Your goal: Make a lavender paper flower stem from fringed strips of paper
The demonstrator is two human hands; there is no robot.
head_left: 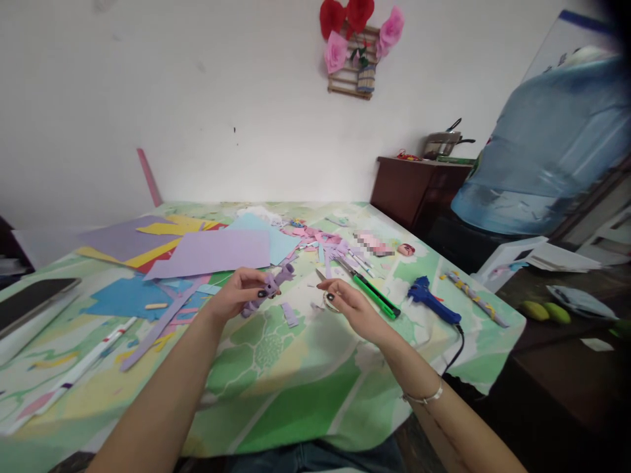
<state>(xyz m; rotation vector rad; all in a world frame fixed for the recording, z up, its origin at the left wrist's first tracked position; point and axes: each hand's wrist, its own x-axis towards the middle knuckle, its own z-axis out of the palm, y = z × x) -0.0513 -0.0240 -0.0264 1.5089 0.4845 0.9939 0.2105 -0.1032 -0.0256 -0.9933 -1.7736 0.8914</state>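
Observation:
In my left hand [244, 293] is a purple paper roll [282, 278] with curled pieces along it, held between thumb and fingers and tilted up to the right. My right hand [348, 303] is closed around the handles of small scissors [321, 274], whose pointed blade sticks out toward the upper left. The two hands are apart, with the blade a little right of the roll. Below the roll, a short purple paper scrap [290, 315] lies on the tablecloth. Close beyond my right hand rests a green utility knife [377, 297].
Coloured sheets, among them a light purple sheet [217, 253], spread over the left of the table. Paper scraps [315, 238] are heaped at the back. A blue glue gun [434, 301] with a cord and a decorated stick [476, 299] lie at the right. A phone [37, 305] sits far left.

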